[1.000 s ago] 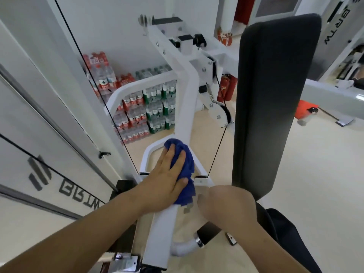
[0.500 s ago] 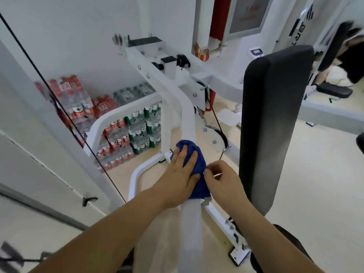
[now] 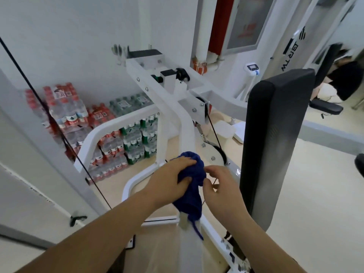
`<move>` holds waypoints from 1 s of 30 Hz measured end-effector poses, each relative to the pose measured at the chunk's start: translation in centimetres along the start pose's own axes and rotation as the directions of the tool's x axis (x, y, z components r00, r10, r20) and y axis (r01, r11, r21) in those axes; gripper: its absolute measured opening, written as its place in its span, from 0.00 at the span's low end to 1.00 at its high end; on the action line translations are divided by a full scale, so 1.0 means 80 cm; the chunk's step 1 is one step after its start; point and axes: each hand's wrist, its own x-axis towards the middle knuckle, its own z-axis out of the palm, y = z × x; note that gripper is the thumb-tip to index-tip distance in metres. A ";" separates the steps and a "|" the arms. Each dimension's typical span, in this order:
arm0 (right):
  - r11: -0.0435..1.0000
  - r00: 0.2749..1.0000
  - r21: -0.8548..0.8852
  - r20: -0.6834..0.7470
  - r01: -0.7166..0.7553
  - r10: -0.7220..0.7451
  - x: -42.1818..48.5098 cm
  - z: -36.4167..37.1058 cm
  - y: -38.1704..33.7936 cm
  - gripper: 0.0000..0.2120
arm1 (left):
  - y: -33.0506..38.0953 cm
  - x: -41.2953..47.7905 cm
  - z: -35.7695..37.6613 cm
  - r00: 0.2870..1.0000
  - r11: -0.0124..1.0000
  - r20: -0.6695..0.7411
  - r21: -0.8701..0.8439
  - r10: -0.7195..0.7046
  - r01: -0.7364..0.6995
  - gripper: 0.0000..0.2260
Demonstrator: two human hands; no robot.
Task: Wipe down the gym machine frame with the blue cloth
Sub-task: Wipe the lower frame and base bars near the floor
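Note:
The blue cloth [image 3: 192, 186] is bunched around the white frame beam [image 3: 183, 125] of the gym machine, which rises toward the pulley bracket. My left hand [image 3: 171, 180] grips the cloth from the left, fingers and thumb curled round it. My right hand [image 3: 218, 186] is at the cloth's right edge with fingers curled; whether it pinches the fabric is not clear. A loose tail of cloth hangs down the beam below my hands.
A black upright back pad [image 3: 275, 138] stands close on the right. A black cable [image 3: 65, 142] runs diagonally at the left, a pulley [image 3: 214, 154] sits just behind the cloth. Stacked packs of water bottles [image 3: 110, 138] fill the corner. A person sits at far right [image 3: 344, 83].
The view has risen and shifted along the beam. My left hand changed from lying flat on the cloth to gripping it bunched, and my right hand came up beside the cloth.

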 end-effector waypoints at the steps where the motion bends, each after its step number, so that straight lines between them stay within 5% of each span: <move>1: 0.999 0.998 -0.009 0.029 0.047 -0.047 0.001 0.001 -0.003 0.17 | -0.001 0.003 -0.003 1.000 0.998 -0.010 -0.064 -0.026 0.025 0.24; 5: 0.988 0.949 -0.123 0.311 0.089 -0.047 -0.002 0.031 -0.018 0.27 | -0.018 0.011 -0.025 0.980 0.877 -0.032 -0.452 -0.198 0.162 0.17; 8: 0.941 0.952 -0.313 0.305 0.130 -0.030 0.020 0.062 -0.012 0.35 | -0.030 0.027 -0.036 0.966 0.910 -0.133 -0.383 -0.223 0.158 0.19; 12: 0.953 0.967 -0.295 0.213 -0.069 0.136 0.098 0.081 -0.001 0.35 | -0.050 0.063 -0.046 0.944 0.917 -0.177 -0.341 -0.280 0.208 0.17; 17: 0.839 0.977 -0.540 0.205 0.063 0.059 0.200 0.105 -0.004 0.35 | -0.075 0.112 -0.065 0.934 0.913 -0.167 -0.324 -0.314 0.249 0.16; 23: 0.810 0.961 -0.574 0.271 0.121 0.049 0.288 0.108 -0.006 0.35 | -0.095 0.117 -0.049 0.911 0.878 -0.132 -0.353 -0.390 0.324 0.16; 30: 0.745 0.958 -0.635 0.285 0.202 -0.016 0.230 0.106 0.000 0.38 | -0.131 0.116 -0.024 0.882 0.855 -0.139 -0.352 -0.451 0.382 0.18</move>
